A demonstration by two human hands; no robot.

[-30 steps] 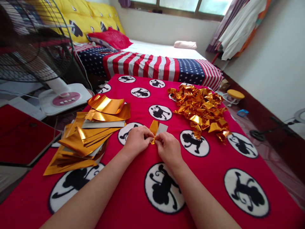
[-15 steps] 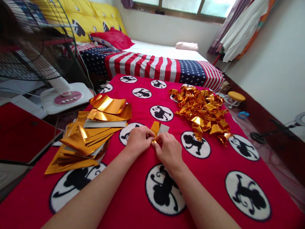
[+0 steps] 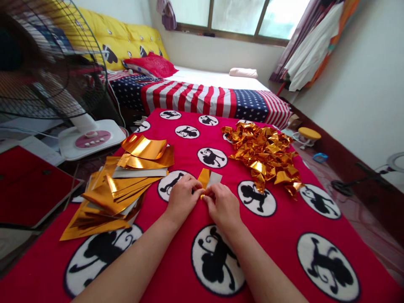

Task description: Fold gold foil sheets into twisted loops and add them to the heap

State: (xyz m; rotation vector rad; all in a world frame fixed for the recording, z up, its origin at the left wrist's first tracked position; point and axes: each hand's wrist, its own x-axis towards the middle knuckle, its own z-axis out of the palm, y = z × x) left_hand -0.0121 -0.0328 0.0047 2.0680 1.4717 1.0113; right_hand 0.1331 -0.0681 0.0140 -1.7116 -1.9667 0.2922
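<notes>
A small piece of gold foil paper (image 3: pixel 204 177), with a grey-white flap beside it, lies between my hands at the middle of the red cloth. My left hand (image 3: pixel 185 194) pinches its near left edge between thumb and fingers. From the right, my right hand (image 3: pixel 221 204) pinches the same near end, its fingertips almost touching the left ones. The lower end of the paper is partly hidden by the fingers. Left of my hands is a spread stack of gold sheets (image 3: pixel 110 189). A heap of folded gold foil pieces (image 3: pixel 263 151) is at the right.
The red cloth (image 3: pixel 271 252) with monkey circles covers the surface. A fan (image 3: pixel 91 139) stands at the left, beside a red panel (image 3: pixel 28 185). Behind is a bed (image 3: pixel 189 99) with a red pillow (image 3: pixel 151 65). A yellow stool (image 3: pixel 309 133) is at the right.
The camera view has tilted up slightly, so the scene sits lower. Both hands keep hold of the small paper, with only a slight shift of the fingers.
</notes>
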